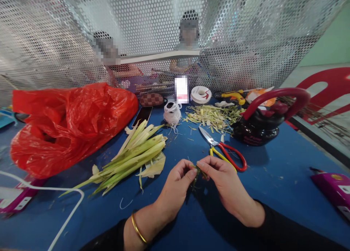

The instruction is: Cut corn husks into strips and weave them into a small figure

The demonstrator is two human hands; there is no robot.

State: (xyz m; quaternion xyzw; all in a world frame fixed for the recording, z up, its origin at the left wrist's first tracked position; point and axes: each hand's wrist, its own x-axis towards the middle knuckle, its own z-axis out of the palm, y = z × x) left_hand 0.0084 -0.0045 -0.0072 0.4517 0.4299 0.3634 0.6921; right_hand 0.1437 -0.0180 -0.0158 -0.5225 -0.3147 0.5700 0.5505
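My left hand (179,179) and my right hand (221,181) meet low over the blue table. Both pinch a small dark-green tuft of plant material (194,176) between thumb and fingers; its exact kind is too small to tell. Just beyond my right hand lie scissors (216,143) with red and yellow handles, blades pointing away to the left. To the left of my left hand spreads a pile of long pale-green husk-like leaves (133,152). Farther back are a ball of white string (172,114) and a heap of chopped greenish-yellow plant pieces (209,116).
A red plastic bag (76,123) fills the left side. A black pot with a dark-red handle (255,129) stands at right. Behind are a phone (142,115), a ribbon spool (201,95) and a perforated metal screen (153,28). A white cable (73,209) crosses the left front.
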